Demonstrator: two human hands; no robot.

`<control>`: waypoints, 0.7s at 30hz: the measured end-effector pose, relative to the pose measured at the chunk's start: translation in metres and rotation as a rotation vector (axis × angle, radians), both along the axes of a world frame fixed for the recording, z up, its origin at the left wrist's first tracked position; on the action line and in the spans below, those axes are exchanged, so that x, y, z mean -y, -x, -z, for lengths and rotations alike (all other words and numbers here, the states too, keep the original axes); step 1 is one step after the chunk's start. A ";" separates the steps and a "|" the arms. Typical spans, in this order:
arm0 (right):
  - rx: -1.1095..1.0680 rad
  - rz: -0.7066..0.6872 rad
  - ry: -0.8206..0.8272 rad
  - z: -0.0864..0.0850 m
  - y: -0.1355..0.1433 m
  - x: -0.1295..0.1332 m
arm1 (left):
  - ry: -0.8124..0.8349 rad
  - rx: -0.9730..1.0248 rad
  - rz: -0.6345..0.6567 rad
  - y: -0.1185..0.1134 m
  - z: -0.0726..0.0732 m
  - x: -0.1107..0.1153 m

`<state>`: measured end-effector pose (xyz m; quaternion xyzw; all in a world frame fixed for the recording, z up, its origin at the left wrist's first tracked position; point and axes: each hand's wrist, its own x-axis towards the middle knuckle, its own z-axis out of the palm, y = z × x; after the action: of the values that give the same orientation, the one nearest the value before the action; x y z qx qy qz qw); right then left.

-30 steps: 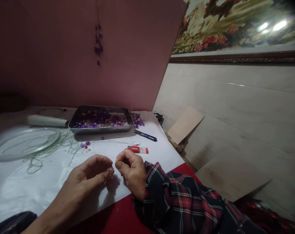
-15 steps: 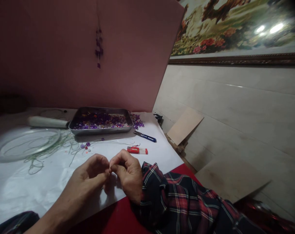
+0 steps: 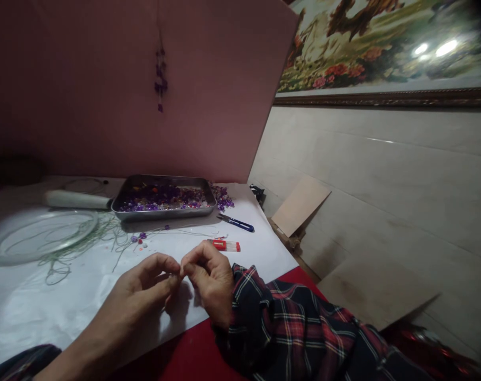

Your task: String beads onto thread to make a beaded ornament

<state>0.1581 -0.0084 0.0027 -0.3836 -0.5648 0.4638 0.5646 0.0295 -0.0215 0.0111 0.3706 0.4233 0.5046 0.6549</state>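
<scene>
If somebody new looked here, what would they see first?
Probably the shiny metal tray of mostly purple beads, toward the back of the white tabletop. Nearer, the left hand and right hand are close together. High on the right, a big framed picture shows red flowers.

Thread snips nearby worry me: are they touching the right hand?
Apart: the head view shows white table covering between the right hand and thread snips.

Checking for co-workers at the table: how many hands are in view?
2. The left hand and the right hand are close together in front of the tray. No other shows; any outside the picture can't be counted.
</scene>
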 end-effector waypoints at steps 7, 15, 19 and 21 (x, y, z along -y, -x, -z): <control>-0.089 0.062 -0.019 0.006 0.000 -0.006 | 0.144 0.051 0.020 0.009 -0.002 -0.004; -0.070 0.054 -0.015 0.010 -0.004 -0.008 | 0.101 0.043 -0.016 0.007 -0.005 -0.002; -0.022 0.085 -0.038 0.008 -0.004 -0.008 | 0.108 0.035 -0.068 0.006 -0.004 -0.004; -0.010 0.093 -0.028 0.006 -0.004 -0.006 | 0.114 0.017 -0.086 0.006 -0.005 -0.004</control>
<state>0.1622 -0.0022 -0.0030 -0.3989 -0.5500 0.4311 0.5938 0.0232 -0.0178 0.0162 0.3098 0.4615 0.5104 0.6561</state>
